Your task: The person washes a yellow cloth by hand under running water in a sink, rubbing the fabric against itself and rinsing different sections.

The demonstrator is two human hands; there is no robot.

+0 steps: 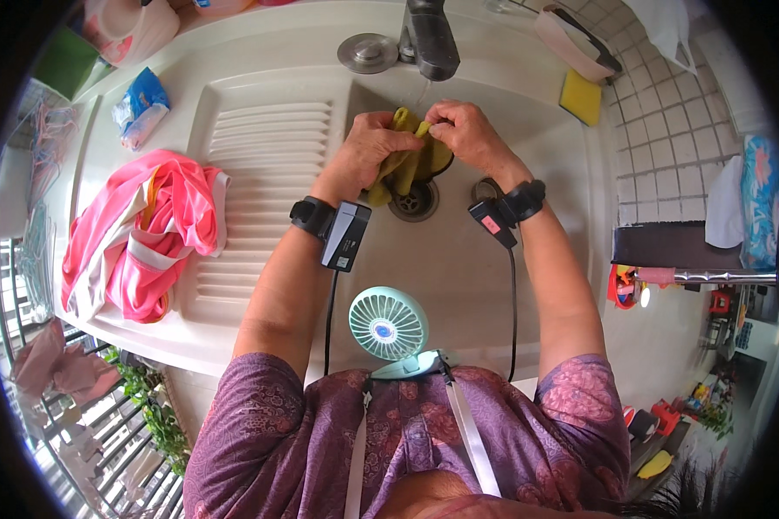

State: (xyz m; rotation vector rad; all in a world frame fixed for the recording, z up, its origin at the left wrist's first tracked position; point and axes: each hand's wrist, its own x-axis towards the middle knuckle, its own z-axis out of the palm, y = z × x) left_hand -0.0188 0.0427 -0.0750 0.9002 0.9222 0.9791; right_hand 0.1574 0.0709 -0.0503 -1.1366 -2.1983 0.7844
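Observation:
Both my hands work at the top of the sink basin (545, 285), just below the dark grey faucet (430, 48). An olive-yellow cloth (404, 173) hangs between them, bunched and folded. My left hand (376, 145) is closed on its left side, while the fingers of my right hand (467, 131) pinch its upper right edge. The cloth's lower part dangles over the metal drain (415, 201) and partly covers it. What kind of cloth it is cannot be made out.
To the left lies a ribbed washboard surface (264, 190), with a crumpled pink and white garment (143, 238) on it. A blue and white packet (141, 108) rests farther back. A yellow sponge (580, 97) sits on the right rim. Beside the faucet is a round metal stopper (368, 54).

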